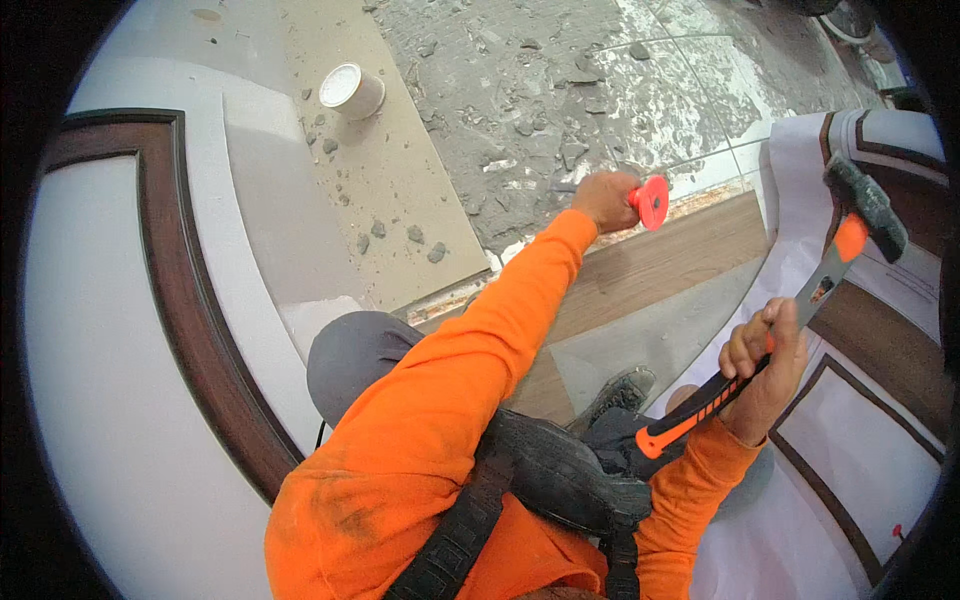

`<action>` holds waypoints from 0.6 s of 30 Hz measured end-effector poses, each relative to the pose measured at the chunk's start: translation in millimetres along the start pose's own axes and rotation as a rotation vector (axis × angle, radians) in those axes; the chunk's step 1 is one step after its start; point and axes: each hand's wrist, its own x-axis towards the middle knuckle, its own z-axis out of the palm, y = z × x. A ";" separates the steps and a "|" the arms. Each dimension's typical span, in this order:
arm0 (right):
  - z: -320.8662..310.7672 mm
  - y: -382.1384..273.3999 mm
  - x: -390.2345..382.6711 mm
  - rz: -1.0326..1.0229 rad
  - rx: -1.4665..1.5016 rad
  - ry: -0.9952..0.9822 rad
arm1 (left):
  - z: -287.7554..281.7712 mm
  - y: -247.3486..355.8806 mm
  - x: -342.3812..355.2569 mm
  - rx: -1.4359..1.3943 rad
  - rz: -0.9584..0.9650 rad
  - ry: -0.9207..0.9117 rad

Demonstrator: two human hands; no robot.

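Note:
My left hand [603, 200] is wrapped round a chisel whose round red hand guard [653, 204] faces up. A short dark length of it shows past my fist, pointing at the broken mortar [530, 150]; its tip is hard to make out. On the right, my right hand [768, 372] grips a hammer [822, 285] by its black and orange handle. The dark hammer head [868, 208] is raised, up and to the right of the chisel and apart from it.
Grey rubble covers the floor ahead, with white-smeared tiles [690, 110] beyond. A white bucket [352, 91] stands on a tan board [400, 190] at left. Wood-look planks [660, 265] run by my knees. A panelled door [190, 270] is at left; white sheeting [790, 190] hangs at right.

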 end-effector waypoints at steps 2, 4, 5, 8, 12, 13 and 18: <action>-11.2 12.1 -11.8 -0.005 -0.080 0.026 | 12.2 4.4 -13.5 0.029 0.002 -0.057; -25.1 31.2 -17.8 0.019 -0.116 0.030 | 17.8 2.0 -25.2 0.037 -0.014 -0.081; -28.1 40.5 -17.6 0.020 -0.119 0.033 | 20.2 -0.6 -30.9 0.043 -0.023 -0.093; -30.9 68.8 -13.1 0.050 -0.121 0.029 | 20.8 -9.4 -41.9 0.040 -0.023 -0.072; -40.3 103.0 -8.7 0.123 -0.073 -0.013 | 16.0 -13.8 -49.8 0.016 -0.041 -0.089; -40.6 108.9 -9.1 0.148 -0.048 -0.006 | 16.3 -16.0 -51.7 0.015 -0.026 -0.068; -30.0 167.6 -24.3 0.227 -0.103 0.026 | 18.8 -17.2 -47.2 -0.124 -0.032 0.040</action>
